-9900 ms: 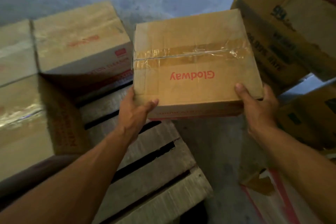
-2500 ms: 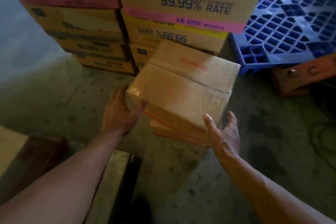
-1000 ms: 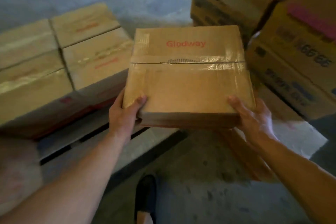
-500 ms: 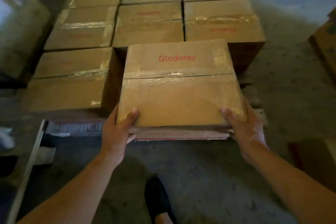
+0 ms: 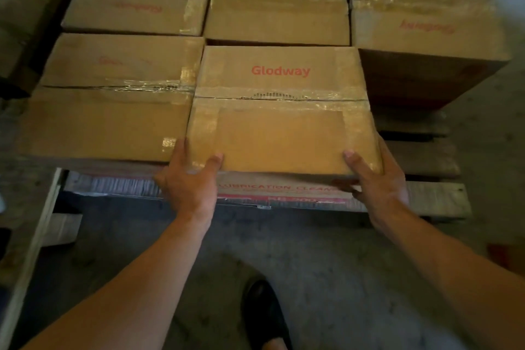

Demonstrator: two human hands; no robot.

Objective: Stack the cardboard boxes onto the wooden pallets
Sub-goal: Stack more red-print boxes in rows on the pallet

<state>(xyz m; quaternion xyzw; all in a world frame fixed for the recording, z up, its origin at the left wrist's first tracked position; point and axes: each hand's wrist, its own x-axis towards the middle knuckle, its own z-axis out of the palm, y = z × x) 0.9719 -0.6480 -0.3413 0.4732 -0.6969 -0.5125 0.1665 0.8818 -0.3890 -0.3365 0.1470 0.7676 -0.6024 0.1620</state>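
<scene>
I hold the box [image 5: 281,122] at centre frame, left hand [image 5: 189,182] and right hand [image 5: 377,179] clasping its near corners; I'd push it flush beside the left box [image 5: 113,111], square on the pallet [image 5: 426,196]

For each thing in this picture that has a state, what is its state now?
Glodway box: taped shut, upright, in the pallet's front row, held by both hands.
left hand: grips the box's near left corner, thumb on top.
right hand: grips the box's near right corner, thumb on top.
left neighbour box: taped shut, stacked, close beside the held box.
wooden pallet: loaded, front right slats bare.
</scene>
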